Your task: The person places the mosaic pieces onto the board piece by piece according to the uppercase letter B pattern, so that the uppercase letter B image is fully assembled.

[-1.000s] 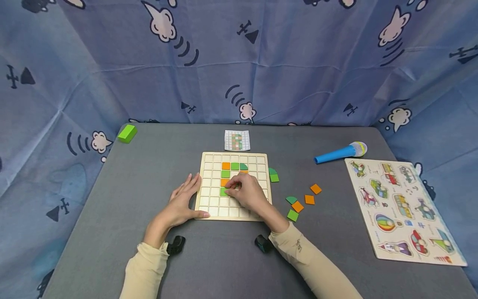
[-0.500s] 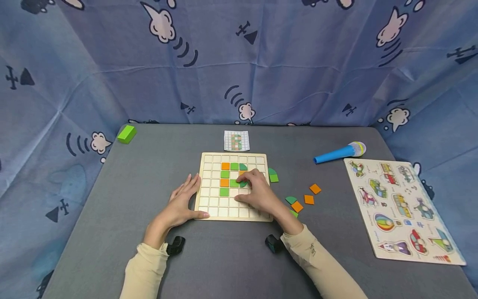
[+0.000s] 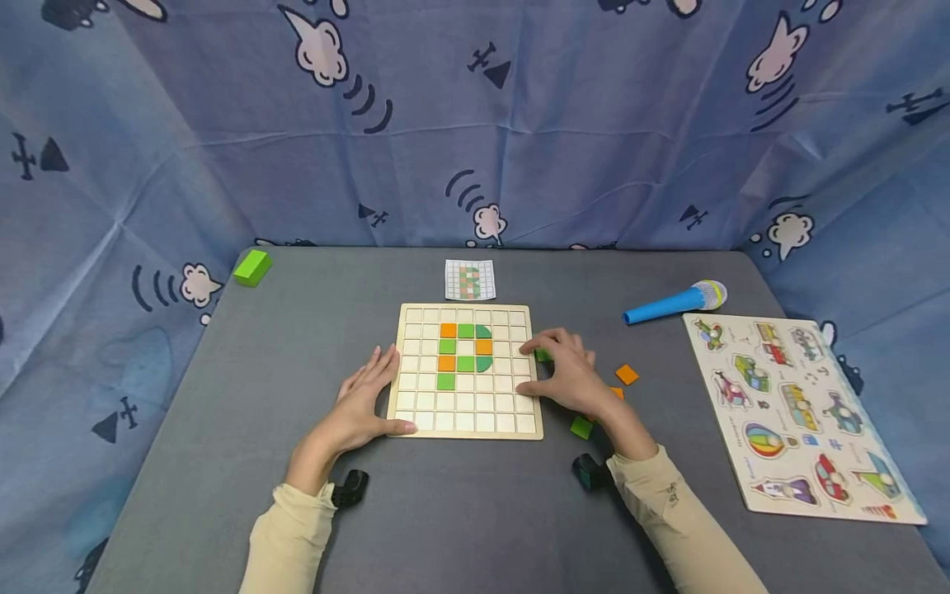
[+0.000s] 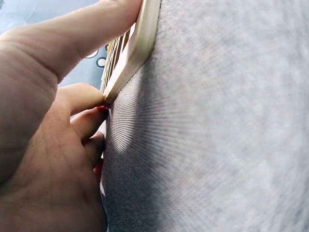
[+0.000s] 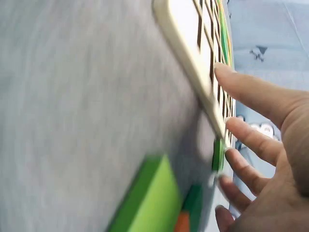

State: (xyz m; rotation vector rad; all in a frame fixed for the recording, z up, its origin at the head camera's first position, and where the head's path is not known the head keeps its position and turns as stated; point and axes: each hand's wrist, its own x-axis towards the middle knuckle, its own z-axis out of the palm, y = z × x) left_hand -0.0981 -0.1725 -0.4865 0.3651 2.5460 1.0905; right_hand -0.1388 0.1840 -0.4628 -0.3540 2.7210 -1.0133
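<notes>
A pale wooden grid board [image 3: 463,417] lies flat on the grey counter [image 3: 460,511], about midway between its left and right edges. Nine tiles fill cells in the board's middle columns: three orange, four bright green squares and two dark green quarter-rounds, such as the lower quarter-round [image 3: 484,364].

The left hand [image 3: 364,404] rests against the board's left edge, fingers extended, its thumb lying over the near left corner. The right hand [image 3: 560,375] is at the board's right edge, its fingers spread and thumb well apart from the forefinger. Its fingertips are near a loose green tile [image 3: 543,355] just off that edge; whether they touch it, I cannot tell.

Nearer the counter's right edge lie more loose pieces: an orange tile [image 3: 627,374], another [image 3: 617,393] partly hidden by the wrist, and a green square [image 3: 582,426].

Beyond the board, near the counter's far edge, is a small printed card [image 3: 470,280]. A green block [image 3: 253,268] sits at the far left corner. A blue toy microphone [image 3: 675,303] lies toward the far right corner, beside a picture puzzle [image 3: 805,421] along the right edge. Blue patterned cloth [image 3: 416,165] hangs behind.
</notes>
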